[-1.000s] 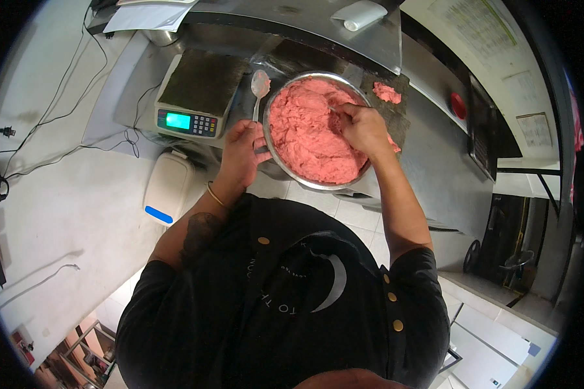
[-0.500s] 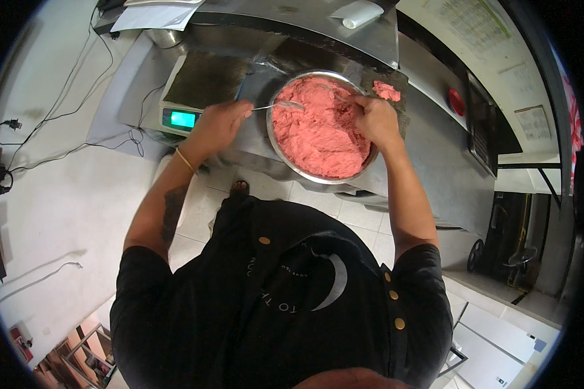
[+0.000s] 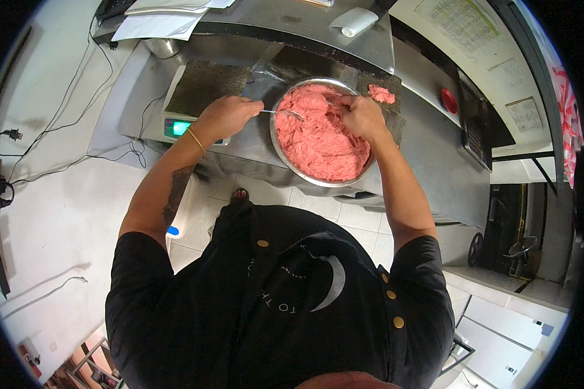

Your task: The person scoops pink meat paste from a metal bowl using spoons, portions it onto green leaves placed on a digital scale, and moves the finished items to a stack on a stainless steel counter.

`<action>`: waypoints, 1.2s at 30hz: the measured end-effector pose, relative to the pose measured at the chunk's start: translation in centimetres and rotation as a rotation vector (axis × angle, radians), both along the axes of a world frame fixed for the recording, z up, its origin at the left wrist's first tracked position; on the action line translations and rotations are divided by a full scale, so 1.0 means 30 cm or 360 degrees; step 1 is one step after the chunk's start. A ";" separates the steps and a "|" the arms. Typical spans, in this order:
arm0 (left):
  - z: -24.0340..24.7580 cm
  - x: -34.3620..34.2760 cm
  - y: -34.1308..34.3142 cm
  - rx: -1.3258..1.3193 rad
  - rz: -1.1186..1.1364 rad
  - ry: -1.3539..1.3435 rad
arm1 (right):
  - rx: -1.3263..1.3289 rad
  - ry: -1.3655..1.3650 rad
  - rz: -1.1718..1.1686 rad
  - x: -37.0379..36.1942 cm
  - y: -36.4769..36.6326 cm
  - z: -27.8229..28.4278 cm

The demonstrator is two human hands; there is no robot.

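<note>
A wide steel bowl point(image 3: 274, 139) on the counter is heaped with a pink, minced-meat-like paste point(image 3: 324, 142). My left hand point(image 3: 230, 117) is closed on the handle of a metal spoon point(image 3: 276, 111), whose curved end lies in the paste near the bowl's left side. Over the bowl's upper right part is my right hand point(image 3: 362, 117), fingers wrapped round a second metal utensil that is mostly hidden; it looks like a spoon. Left of the bowl, a dark, rough, seaweed-like sheet point(image 3: 207, 84) covers the top of a digital scale point(image 3: 177, 128) with a lit green display.
Right of the bowl, a small pink clump point(image 3: 381, 94) sits on another dark sheet point(image 3: 390, 120). A steel shelf point(image 3: 272, 23) runs behind, carrying papers point(image 3: 159, 24) and a white roll point(image 3: 357, 23). Black cables point(image 3: 78, 148) lie at the left. A red round thing point(image 3: 449, 100) is farther right.
My left hand has shifted slightly right and the spoon's end sits a little lower in the paste. My right hand has moved a little left over the bowl. The whole view has shifted slightly.
</note>
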State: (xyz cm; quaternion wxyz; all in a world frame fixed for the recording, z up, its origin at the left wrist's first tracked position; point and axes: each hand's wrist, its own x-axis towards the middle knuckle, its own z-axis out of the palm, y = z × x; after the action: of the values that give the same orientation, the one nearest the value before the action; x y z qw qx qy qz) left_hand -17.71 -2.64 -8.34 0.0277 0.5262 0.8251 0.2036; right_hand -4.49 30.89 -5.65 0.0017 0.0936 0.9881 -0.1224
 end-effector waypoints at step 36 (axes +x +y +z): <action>0.191 0.059 0.032 0.0507 0.0101 0.0103 | -0.1042 0.0327 -0.0407 0.376 0.119 -0.031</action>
State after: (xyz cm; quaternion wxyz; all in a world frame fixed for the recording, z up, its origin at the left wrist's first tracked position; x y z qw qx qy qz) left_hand -15.95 -1.67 -2.62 -0.0891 0.5040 0.7990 0.3157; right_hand 6.79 34.47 -6.57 -0.0829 0.1979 0.8719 -0.4401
